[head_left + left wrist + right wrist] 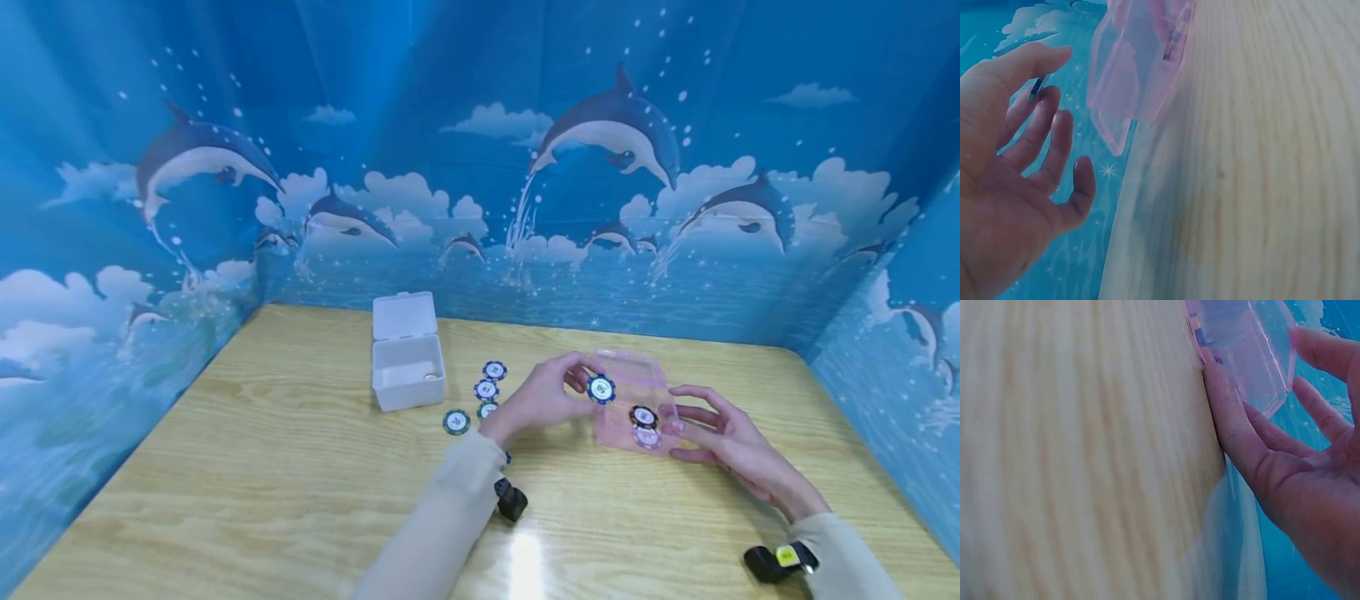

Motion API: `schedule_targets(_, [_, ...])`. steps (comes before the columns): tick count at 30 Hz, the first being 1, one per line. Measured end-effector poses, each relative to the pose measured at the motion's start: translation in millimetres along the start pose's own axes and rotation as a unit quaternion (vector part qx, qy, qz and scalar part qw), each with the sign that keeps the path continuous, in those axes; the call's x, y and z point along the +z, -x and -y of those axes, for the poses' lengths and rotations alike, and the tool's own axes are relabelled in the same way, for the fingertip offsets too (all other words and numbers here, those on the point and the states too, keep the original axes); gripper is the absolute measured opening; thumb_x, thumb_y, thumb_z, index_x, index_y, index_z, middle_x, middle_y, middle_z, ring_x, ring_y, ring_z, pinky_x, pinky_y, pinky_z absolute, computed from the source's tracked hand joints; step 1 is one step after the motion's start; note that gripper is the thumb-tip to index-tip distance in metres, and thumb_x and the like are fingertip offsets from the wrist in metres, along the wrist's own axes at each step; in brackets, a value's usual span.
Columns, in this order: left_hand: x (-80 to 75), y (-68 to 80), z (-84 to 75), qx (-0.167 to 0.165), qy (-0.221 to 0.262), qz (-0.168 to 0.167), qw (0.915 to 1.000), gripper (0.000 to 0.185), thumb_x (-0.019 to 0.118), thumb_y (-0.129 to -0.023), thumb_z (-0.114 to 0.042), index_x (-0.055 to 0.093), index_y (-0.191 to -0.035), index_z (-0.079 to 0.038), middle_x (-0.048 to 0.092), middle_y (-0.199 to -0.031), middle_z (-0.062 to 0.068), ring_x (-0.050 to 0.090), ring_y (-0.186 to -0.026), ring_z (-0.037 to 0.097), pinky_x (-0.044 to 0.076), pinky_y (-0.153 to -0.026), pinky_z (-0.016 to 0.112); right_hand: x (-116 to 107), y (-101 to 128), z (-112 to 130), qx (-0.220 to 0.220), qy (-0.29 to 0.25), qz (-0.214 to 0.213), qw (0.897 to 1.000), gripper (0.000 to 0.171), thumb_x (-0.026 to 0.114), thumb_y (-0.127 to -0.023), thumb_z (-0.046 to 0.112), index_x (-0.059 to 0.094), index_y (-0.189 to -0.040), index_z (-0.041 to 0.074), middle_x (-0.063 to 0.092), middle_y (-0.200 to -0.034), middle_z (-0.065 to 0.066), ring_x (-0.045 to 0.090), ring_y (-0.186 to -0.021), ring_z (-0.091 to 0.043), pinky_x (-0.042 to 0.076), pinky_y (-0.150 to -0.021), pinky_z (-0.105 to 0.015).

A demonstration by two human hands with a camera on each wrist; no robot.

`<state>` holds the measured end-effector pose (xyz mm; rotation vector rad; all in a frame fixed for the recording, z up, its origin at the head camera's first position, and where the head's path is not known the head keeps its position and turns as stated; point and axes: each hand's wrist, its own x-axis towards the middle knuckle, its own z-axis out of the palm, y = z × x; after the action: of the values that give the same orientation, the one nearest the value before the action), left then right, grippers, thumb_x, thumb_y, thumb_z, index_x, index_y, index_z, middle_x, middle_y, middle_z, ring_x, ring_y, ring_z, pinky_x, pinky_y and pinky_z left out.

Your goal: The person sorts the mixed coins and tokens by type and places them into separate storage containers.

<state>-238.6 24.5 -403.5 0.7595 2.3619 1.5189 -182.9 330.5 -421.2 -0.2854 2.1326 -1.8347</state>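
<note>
Chips: seven visible in head view.
- four loose on table, centre of frame
- one partly hidden behind left sleeve
- one in left hand
- one in pink box, right of centre

Boxes: two, one white, one pink.
Hands: two.
</note>
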Motion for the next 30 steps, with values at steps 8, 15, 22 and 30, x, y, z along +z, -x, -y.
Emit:
schedule_targets(8, [12.0,-1.4,-2.0,-0.019,-0.005,-0.008,0.9998,0.048,0.083,-0.084,-0.02,0.062,-0.126,-0.027,0.066,-0.112,-0.008,0.062,-0.122,0.025,0.052,-0.1,0.034,0,1,0,0.009,0.005,-0.007,1.0,0.049,0.057,-0.104,0.01,0.039,-0.15,0.016,0.064,-0.127,0.011,0.068,-0.112,-0.007,0.063,-0.087,-0.038])
schedule_targets(15, [19.7,-4.5,-2.2,-0.018,0.008,0.0,0.9998,0.044,0.083,-0.085,-0.017,0.062,-0.123,-0.025,0.064,-0.111,-0.007,0.063,-0.112,0.017,0.053,-0.088,0.021,1,0,1,0.012,0.019,-0.013,1.0,0.051,0.058,-0.104,0.011,0.037,-0.151,0.016,0.063,-0.128,0.011,0.068,-0.112,-0.007,0.063,-0.087,-0.039])
schedule_targets(22, [23.7,-6.3,-4.3,-0.021,-0.001,0.0,0.9998,0.044,0.084,-0.084,-0.018,0.063,-0.123,-0.023,0.064,-0.107,-0.008,0.062,-0.104,0.011,0.054,-0.082,0.018,0,0,1,0.01,0.016,-0.009,1.0,0.05,0.058,-0.104,0.011,0.038,-0.15,0.017,0.063,-0.128,0.012,0.068,-0.112,-0.008,0.064,-0.087,-0.039])
schedule_targets(30, [23.6,-6.7,-4.3,-0.015,-0.01,0.01,0.9998,0.05,0.082,-0.085,-0.019,0.063,-0.131,-0.015,0.067,-0.11,-0.001,0.064,-0.108,0.015,0.053,-0.087,0.017,-1,-1,-1,-0.008,0.002,0.005,1.0,0.048,0.055,-0.105,0.008,0.039,-0.149,0.016,0.065,-0.129,0.01,0.069,-0.113,-0.009,0.063,-0.087,-0.038])
